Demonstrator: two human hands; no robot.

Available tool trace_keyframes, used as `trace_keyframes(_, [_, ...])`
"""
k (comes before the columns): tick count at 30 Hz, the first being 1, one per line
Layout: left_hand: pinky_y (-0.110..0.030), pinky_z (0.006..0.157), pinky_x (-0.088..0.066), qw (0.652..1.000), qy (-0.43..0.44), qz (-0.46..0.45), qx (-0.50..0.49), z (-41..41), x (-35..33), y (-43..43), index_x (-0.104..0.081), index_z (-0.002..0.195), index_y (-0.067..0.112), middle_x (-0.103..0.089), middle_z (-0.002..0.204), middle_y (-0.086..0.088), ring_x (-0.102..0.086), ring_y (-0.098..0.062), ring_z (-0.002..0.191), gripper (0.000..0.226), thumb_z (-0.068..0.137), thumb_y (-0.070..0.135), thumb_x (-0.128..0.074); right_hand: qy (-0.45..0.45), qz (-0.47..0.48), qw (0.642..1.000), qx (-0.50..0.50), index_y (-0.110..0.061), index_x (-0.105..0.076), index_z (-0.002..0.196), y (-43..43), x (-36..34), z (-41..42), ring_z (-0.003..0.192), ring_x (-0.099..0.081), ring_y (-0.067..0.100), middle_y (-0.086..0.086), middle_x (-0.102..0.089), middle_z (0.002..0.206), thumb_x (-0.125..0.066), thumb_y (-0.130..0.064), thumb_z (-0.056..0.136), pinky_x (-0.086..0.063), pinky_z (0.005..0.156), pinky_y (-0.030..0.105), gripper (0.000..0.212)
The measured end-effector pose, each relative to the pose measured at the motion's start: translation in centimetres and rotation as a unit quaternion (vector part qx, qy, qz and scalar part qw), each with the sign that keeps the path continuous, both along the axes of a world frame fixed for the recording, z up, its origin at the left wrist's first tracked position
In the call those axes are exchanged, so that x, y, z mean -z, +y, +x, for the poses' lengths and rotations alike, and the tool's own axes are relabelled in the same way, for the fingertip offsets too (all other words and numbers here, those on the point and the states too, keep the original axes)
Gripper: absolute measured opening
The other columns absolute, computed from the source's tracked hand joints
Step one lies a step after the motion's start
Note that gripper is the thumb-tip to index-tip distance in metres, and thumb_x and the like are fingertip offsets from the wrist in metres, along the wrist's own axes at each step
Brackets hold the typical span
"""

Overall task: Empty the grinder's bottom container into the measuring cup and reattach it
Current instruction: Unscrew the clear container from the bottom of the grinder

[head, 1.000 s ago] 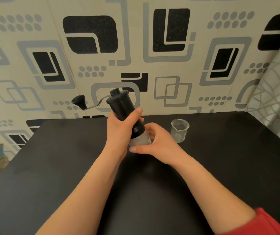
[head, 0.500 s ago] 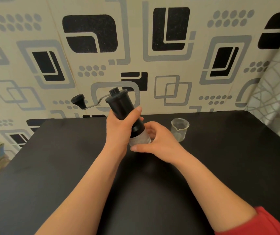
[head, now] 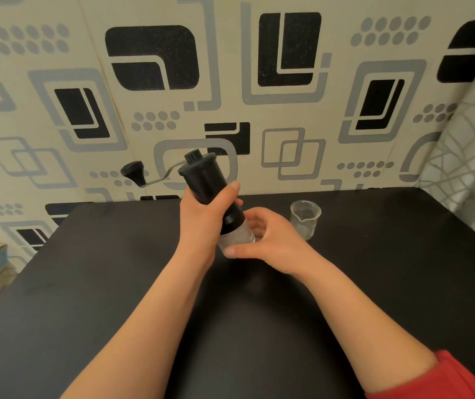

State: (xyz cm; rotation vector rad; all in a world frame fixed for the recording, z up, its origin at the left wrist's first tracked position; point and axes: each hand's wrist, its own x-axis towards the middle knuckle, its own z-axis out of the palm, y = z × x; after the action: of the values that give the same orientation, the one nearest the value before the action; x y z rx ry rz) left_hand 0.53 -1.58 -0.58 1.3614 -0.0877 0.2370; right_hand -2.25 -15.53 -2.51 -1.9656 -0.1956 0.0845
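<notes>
Head view. Grinder [head: 210,188]: black, tilted, held above the desk [head: 115,283]. Left hand [head: 204,220] wrapped around its body; right hand [head: 268,240] closed on the clear bottom container [head: 237,239], not yet detached. Measuring cup [head: 305,218]: upright, just beside the right hand. Risks: container freeing abruptly at this tilt, scattering grounds; knuckles toppling the light cup.

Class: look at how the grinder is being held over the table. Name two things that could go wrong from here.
The grinder is tilted; if the clear container comes free in the right hand, grounds may spill on the black table. The crank handle juts out sideways and could swing. The measuring cup stands close by that hand and could be knocked.
</notes>
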Motion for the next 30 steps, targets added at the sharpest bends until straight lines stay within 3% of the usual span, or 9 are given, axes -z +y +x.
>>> trace_keyframes(7, [-0.034,0.071,-0.060,1.000,-0.003,0.015,-0.001,-0.01,-0.02,0.08,-0.056,0.110,0.009,-0.069,0.085,-0.011,-0.073,-0.023,0.080,0.040,0.081,0.026,-0.077,0.029,-0.003,0.999,-0.037,-0.031,-0.052,0.131,-0.11,0.07,0.16,0.116,-0.062,0.007,-0.012,-0.065,0.128,-0.088,-0.035,0.071,-0.048,0.095,0.027,0.070])
trace_keyframes(12, [-0.034,0.072,-0.059,1.000,-0.001,0.012,-0.002,-0.05,-0.06,0.06,-0.056,0.111,0.008,-0.069,0.085,-0.011,-0.073,-0.022,0.078,0.040,0.081,0.024,-0.077,0.023,-0.006,0.999,-0.038,-0.028,-0.059,0.124,-0.17,0.15,0.23,0.108,-0.066,0.004,-0.012,-0.070,0.118,-0.085,-0.030,0.075,-0.049,0.089,0.022,0.055])
trace_keyframes(17, [-0.029,0.068,-0.058,1.000,-0.003,0.017,-0.003,-0.06,-0.10,0.04,-0.056,0.113,0.006,-0.069,0.089,-0.014,-0.074,-0.021,0.079,0.043,0.081,0.026,-0.077,0.005,-0.026,0.999,-0.022,-0.036,-0.054,0.121,-0.22,0.44,0.31,0.108,-0.063,0.002,-0.016,-0.066,0.118,-0.089,-0.039,0.065,-0.051,0.089,0.023,0.066])
trace_keyframes(22, [-0.028,0.067,-0.058,1.000,-0.002,0.019,-0.001,-0.03,-0.08,0.11,-0.056,0.111,0.008,-0.070,0.083,-0.009,-0.073,-0.021,0.078,0.042,0.081,0.026,-0.078,0.015,-0.008,0.999,-0.048,-0.029,-0.058,0.132,-0.45,0.29,0.37,0.116,-0.063,0.005,-0.013,-0.068,0.126,-0.087,-0.032,0.071,-0.050,0.099,0.029,0.068])
trace_keyframes(26, [-0.028,0.067,-0.058,1.000,-0.003,0.021,-0.001,-0.07,-0.06,0.06,-0.057,0.109,0.009,-0.071,0.079,-0.005,-0.073,-0.020,0.077,0.039,0.081,0.024,-0.078,0.012,-0.011,0.999,-0.046,-0.029,-0.062,0.124,-0.45,0.15,0.29,0.107,-0.067,0.001,-0.014,-0.071,0.117,-0.086,-0.027,0.074,-0.049,0.084,0.016,0.056])
trace_keyframes(30, [-0.028,0.066,-0.058,1.000,-0.006,0.023,0.003,-0.20,-0.06,0.00,-0.058,0.108,0.010,-0.071,0.077,-0.002,-0.074,-0.020,0.077,0.037,0.081,0.025,-0.077,0.003,-0.026,0.999,-0.021,-0.033,-0.056,0.121,-0.31,0.41,0.34,0.108,-0.063,0.004,-0.013,-0.067,0.117,-0.089,-0.035,0.067,-0.050,0.087,0.022,0.064])
